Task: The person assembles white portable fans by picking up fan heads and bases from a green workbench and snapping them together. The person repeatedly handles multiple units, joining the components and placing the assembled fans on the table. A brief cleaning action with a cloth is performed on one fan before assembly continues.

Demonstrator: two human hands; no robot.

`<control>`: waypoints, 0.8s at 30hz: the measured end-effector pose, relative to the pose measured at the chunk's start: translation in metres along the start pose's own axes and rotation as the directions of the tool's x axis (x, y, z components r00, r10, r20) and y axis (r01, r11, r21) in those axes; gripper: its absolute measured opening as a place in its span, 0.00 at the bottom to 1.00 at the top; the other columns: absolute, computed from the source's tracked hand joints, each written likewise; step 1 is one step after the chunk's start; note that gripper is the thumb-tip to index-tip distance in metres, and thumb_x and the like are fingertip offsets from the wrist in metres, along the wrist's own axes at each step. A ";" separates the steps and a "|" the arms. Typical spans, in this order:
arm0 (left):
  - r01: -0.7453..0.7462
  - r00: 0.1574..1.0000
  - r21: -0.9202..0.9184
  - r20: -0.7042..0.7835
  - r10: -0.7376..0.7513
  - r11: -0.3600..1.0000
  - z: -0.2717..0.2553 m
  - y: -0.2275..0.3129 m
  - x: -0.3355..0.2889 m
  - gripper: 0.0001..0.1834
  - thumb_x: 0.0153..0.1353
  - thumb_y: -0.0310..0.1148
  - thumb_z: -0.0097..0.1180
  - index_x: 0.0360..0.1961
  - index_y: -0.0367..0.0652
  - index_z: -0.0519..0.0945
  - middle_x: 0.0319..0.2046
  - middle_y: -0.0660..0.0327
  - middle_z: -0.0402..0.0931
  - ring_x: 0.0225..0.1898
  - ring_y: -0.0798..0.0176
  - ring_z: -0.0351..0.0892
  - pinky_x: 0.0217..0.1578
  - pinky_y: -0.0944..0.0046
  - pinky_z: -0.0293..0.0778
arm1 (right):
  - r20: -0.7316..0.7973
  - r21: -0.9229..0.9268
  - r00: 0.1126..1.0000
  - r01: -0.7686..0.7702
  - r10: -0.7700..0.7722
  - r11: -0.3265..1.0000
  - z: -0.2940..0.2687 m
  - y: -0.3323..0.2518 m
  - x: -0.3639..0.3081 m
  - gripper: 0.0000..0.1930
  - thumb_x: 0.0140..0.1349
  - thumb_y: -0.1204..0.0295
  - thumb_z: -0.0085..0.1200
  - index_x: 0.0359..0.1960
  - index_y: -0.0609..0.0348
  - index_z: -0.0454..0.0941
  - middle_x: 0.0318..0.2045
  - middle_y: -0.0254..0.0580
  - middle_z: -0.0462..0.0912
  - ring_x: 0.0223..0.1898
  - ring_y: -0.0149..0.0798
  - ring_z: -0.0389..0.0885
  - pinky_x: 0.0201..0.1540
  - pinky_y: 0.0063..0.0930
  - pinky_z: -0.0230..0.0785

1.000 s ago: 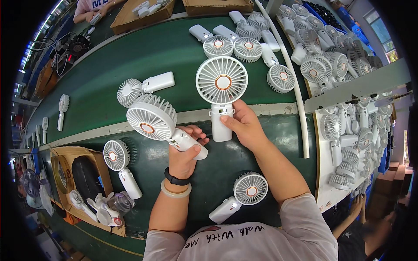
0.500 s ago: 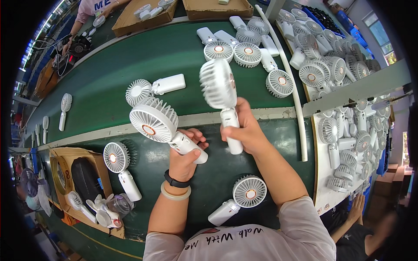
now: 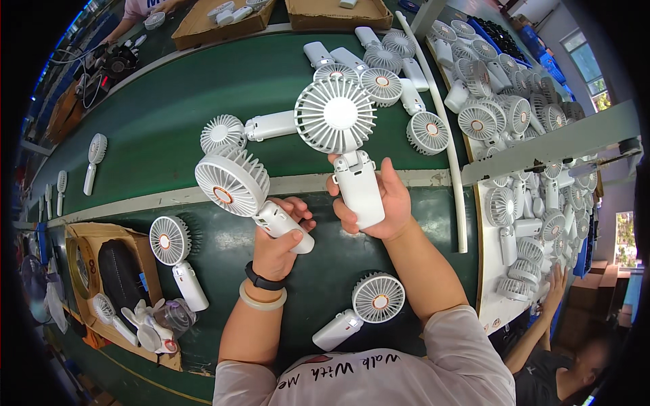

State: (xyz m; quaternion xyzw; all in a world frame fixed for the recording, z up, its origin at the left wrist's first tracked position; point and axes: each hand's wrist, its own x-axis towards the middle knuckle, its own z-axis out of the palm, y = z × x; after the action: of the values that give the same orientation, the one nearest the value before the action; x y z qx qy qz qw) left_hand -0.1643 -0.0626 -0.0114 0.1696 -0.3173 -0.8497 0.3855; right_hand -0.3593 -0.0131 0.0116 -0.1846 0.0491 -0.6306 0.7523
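Observation:
My left hand (image 3: 279, 237) is closed around the handle of a white handheld fan (image 3: 231, 187), its copper-ringed front turned up and to the left. In my right hand (image 3: 380, 203) is a second white handheld fan (image 3: 336, 115), held upright with its head bent on the hinge and its plain round back facing me. Both are held over the bench's near edge strip. Beyond them a fan (image 3: 269, 126) lies on the green belt, partly covered by the held ones. Another fan (image 3: 378, 298) lies before my body, and one more (image 3: 170, 241) left of my left hand.
A cardboard box (image 3: 157, 267) with tape, a black pouch and small items stands at left. A white tube (image 3: 455, 155) divides the belt from a right-hand board heaped with fans (image 3: 528, 223). Cardboard trays (image 3: 223, 28) stand at the back. A co-worker's hand (image 3: 556, 287) reaches in at right.
My right hand has turned its fan round, so the back of its head and handle now face me. The left hand keeps its fan. The co-worker's hand at right has risen toward the heaped fans.

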 end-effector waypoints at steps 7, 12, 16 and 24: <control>0.027 0.995 -0.006 0.097 -0.026 1.000 0.009 0.000 0.006 0.41 0.46 0.27 0.63 0.62 0.39 0.57 0.60 0.52 0.59 0.62 0.53 0.59 0.59 0.53 0.59 | -0.415 -0.833 0.853 -0.216 -0.317 0.510 0.009 0.014 0.007 0.28 0.66 0.63 0.40 0.64 0.62 0.49 0.44 0.48 0.71 0.40 0.43 0.73 0.43 0.28 0.67; 0.020 0.998 0.089 0.050 -0.024 0.996 0.007 0.004 0.004 0.49 0.43 0.36 0.66 0.64 0.38 0.52 0.60 0.55 0.58 0.61 0.59 0.60 0.59 0.59 0.58 | 0.033 -0.889 0.923 -0.148 -0.382 -0.434 0.028 0.063 0.012 0.30 0.53 0.82 0.48 0.60 0.65 0.57 0.51 0.62 0.61 0.51 0.57 0.65 0.52 0.41 0.61; -0.146 0.988 -0.069 -0.058 0.142 0.987 -0.005 0.001 0.002 0.46 0.46 0.25 0.62 0.64 0.47 0.49 0.57 0.59 0.60 0.56 0.61 0.65 0.53 0.60 0.67 | 0.160 -0.896 0.977 0.083 -0.143 -0.436 0.034 0.046 0.025 0.12 0.59 0.73 0.47 0.44 0.65 0.73 0.48 0.55 0.70 0.44 0.53 0.73 0.45 0.40 0.68; -0.046 0.999 0.060 -0.003 0.046 0.997 0.003 0.006 0.006 0.44 0.40 0.21 0.57 0.62 0.45 0.52 0.50 0.62 0.65 0.51 0.66 0.66 0.48 0.63 0.69 | 0.202 -0.604 0.949 -0.073 -0.241 -0.794 -0.039 -0.020 0.118 0.26 0.53 0.77 0.50 0.57 0.61 0.65 0.54 0.52 0.68 0.57 0.50 0.64 0.57 0.37 0.57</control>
State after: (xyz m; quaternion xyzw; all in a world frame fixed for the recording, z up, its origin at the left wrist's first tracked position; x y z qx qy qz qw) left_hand -0.1665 -0.0689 -0.0056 0.1754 -0.3455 -0.8304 0.4004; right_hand -0.3667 -0.1385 0.0008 -0.7162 0.6442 -0.2670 -0.0292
